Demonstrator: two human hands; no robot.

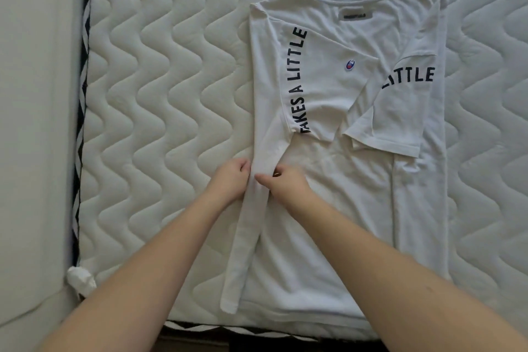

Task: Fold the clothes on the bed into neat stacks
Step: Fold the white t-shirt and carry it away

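At far left a pale padded surface (31, 123) borders the quilted mattress (160, 80), whose wavy stitching leaves you a broad bare stretch beside the shirt. Your left hand (228, 180) curls its fingers around the folded left edge of the white T-shirt (343, 208); your right hand (285, 183) pinches that same narrow fold from the other side. The soft shirt lies flat right of centre, sleeves folded in, dark lettering showing.

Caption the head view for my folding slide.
Both hands, left hand and right hand, pinch the folded left edge of a white T-shirt on a quilted mattress.
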